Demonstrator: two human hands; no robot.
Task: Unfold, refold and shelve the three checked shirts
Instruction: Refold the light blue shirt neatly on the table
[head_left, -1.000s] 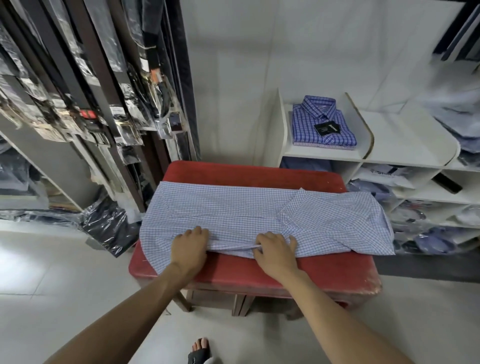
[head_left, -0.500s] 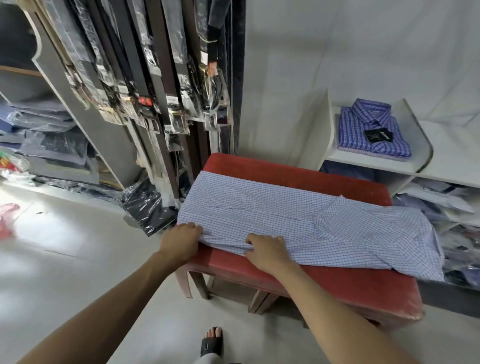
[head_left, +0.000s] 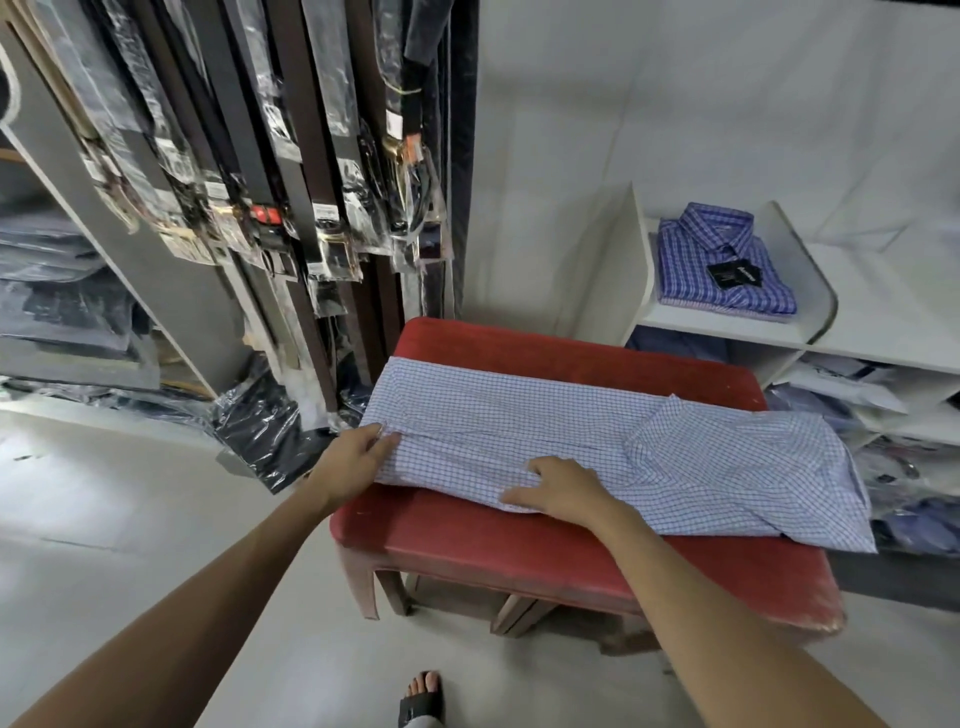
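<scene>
Pale-blue checked cotton shirt (head_left: 597, 447) lies folded into a long strip across the red padded bench (head_left: 571, 551), its collar end to my right, overhanging the bench edge a little toward the shelves. Since a second ago my left hand (head_left: 353, 457) has slid from the front edge out to the hem end of the strip, where thumb and fingers now pinch the corner of the cloth. My right hand (head_left: 561, 488) has flattened, fingers spread and pressing on the near edge about midway along, no longer bunching a fold. I read that as the lengthwise fold being done and the crosswise fold about to start: hem end carried over toward the collar, with the right hand marking the crease.

One darker blue checked shirt (head_left: 724, 265) already sits folded on the white shelf (head_left: 727, 325) behind the bench, so shelving is under way; I cannot see a third.

Room looks fair. Bare red padding shows in front of and behind the strip. On the left, the rack of hanging bagged belts (head_left: 291, 218) stands close to the bench corner, so I would keep the lift low and inward.
</scene>
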